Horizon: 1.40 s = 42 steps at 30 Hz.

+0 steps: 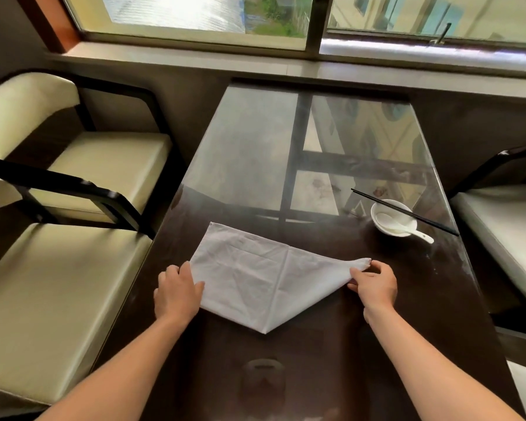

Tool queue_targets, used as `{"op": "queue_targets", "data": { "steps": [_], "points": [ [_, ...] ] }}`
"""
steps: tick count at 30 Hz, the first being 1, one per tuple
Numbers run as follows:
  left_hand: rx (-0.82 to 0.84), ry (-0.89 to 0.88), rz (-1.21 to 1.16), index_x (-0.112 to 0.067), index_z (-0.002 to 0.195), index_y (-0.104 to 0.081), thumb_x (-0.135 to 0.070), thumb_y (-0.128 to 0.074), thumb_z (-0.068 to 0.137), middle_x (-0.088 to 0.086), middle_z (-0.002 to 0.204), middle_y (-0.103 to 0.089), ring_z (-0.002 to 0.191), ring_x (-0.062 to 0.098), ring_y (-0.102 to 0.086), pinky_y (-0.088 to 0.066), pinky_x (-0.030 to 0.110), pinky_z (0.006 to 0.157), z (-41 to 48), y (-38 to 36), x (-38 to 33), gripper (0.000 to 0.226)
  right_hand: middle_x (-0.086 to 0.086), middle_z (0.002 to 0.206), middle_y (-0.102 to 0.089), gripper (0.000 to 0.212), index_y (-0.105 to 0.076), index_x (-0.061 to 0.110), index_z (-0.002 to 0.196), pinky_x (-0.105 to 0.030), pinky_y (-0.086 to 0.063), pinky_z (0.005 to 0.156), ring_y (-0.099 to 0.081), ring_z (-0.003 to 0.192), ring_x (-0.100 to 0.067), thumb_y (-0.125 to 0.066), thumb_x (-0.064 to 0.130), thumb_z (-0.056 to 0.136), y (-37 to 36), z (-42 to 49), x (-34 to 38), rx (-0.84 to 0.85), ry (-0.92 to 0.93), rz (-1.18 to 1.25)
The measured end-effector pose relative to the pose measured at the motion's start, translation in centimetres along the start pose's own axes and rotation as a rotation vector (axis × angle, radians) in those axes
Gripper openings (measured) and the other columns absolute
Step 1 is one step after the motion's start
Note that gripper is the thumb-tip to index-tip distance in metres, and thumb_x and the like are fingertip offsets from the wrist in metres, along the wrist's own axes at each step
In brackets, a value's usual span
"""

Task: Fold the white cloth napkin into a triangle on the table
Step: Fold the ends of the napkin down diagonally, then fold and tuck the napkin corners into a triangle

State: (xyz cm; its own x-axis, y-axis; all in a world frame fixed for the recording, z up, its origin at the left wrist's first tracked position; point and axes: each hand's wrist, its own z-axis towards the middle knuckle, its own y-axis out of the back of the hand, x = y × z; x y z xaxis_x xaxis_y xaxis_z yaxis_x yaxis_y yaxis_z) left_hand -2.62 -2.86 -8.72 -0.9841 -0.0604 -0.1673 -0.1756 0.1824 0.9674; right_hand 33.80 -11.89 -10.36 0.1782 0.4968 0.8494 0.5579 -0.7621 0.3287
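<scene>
Your left hand (pixel 178 288) is lying palm down on the left edge of the white cloth napkin (pixel 255 278). The fingers are relaxed and spread, not curled. They are pressing the cloth against the tabletop (pixel 316 375) and are gripping nothing.

The napkin is lying flat, directly in front of you and between both hands. Its long axis is running left to right, from the far-left corner to the right tip. Its near corner is pointing toward you. A crease is running from the far edge down to that near corner, dividing the cloth into a wider left part and a tapering right part.

Your right hand (pixel 375 285) is pinching the right tip between thumb and fingers. The tip is sitting slightly raised off the tabletop. This hand is doing the work, and the left hand is acting as the anchor.

The coming move appears to depend on one relation: the pinched tip is lying at the far right end of the long axis, well apart from the left-side corners. It probably has to cross over the crease toward them.

Farther right, a white bowl (pixel 377 227) holding a spoon (pixel 419 235), with chopsticks (pixel 404 212) laid across its rim, is standing apart from the cloth.
</scene>
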Motion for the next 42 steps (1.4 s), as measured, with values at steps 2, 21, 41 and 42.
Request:
{"op": "queue_targets", "data": {
  "steps": [2,21,41,42],
  "points": [
    [0.004,0.035,-0.046,-0.014,0.118,-0.053,-0.038,-0.064,0.089,0.014,0.111,-0.054,0.099,0.031,-0.054,-0.05,0.044,0.08,0.1,0.1,0.0,0.039,-0.008,0.097,-0.071,0.047,-0.057,0.012,0.128,-0.033,-0.061,0.064,-0.075,0.075,-0.022,-0.077,0.009,0.085,-0.2,-0.5,-0.2,0.036,-0.035,0.083],
    [0.337,0.208,-0.416,-0.033,0.083,-0.056,-0.04,-0.075,0.075,-0.008,0.075,-0.066,0.064,0.009,-0.065,-0.059,0.033,0.063,-10.1,-2.2,1.9,0.022,-0.012,0.101,-0.073,0.035,-0.067,0.007,0.12,-0.043,-0.064,0.075,-0.074,0.083,-0.026,-0.075,0.021,0.088,-5.2,0.2,2.1,0.153,0.026,-0.065],
    [0.087,-0.127,-0.056,-0.028,0.092,-0.062,-0.035,-0.059,0.086,-0.008,0.084,-0.062,0.088,0.018,-0.055,-0.043,0.035,0.076,-3.8,-0.7,0.1,0.009,-0.008,0.084,-0.073,0.021,-0.069,0.015,0.097,-0.046,-0.064,0.072,-0.073,0.072,-0.024,-0.077,0.004,0.082,1.5,-7.0,-2.6,0.248,0.053,-0.299],
    [0.086,-0.143,-0.061,-0.028,0.091,-0.062,-0.034,-0.058,0.087,-0.008,0.084,-0.06,0.086,0.018,-0.054,-0.044,0.035,0.076,-4.5,-0.9,0.2,0.008,-0.006,0.086,-0.073,0.02,-0.069,0.016,0.099,-0.046,-0.064,0.073,-0.072,0.074,-0.023,-0.076,0.006,0.083,1.7,-6.9,-2.5,0.252,0.066,-0.309]
  ]
}}
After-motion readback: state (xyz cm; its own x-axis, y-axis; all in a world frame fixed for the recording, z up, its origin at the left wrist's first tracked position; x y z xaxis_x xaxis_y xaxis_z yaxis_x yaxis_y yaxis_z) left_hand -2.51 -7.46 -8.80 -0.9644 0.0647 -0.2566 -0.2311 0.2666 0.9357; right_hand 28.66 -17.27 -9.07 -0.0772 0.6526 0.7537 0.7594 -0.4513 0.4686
